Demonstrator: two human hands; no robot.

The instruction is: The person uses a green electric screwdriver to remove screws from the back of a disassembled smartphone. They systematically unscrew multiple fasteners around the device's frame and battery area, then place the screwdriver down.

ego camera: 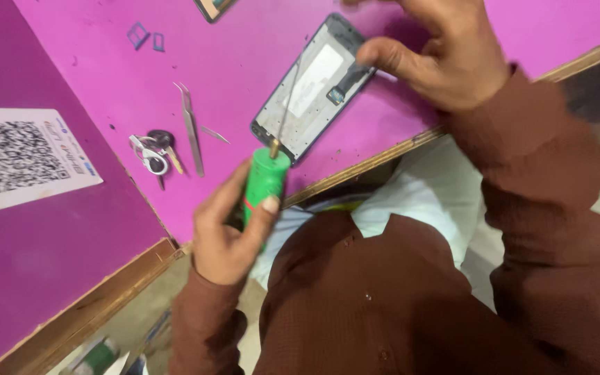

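green-handled screwdriver [264,182] sits gripped in the left hand [227,232], fingers curled round its handle, thin shaft angled up over an opened phone [314,87] on the pink table [105,76]. right hand [446,52] bends at the wrist, thumb pressing the phone's edge. tweezers [191,128] and keys [153,151] lie nearby.

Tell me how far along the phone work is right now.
Done: the phone lies opened on the pink table, its back off and inner plate showing. In hand: the left hand holds a green screwdriver with its tip over the phone; the right hand steadies the top end. Left: tweezers lie unused.
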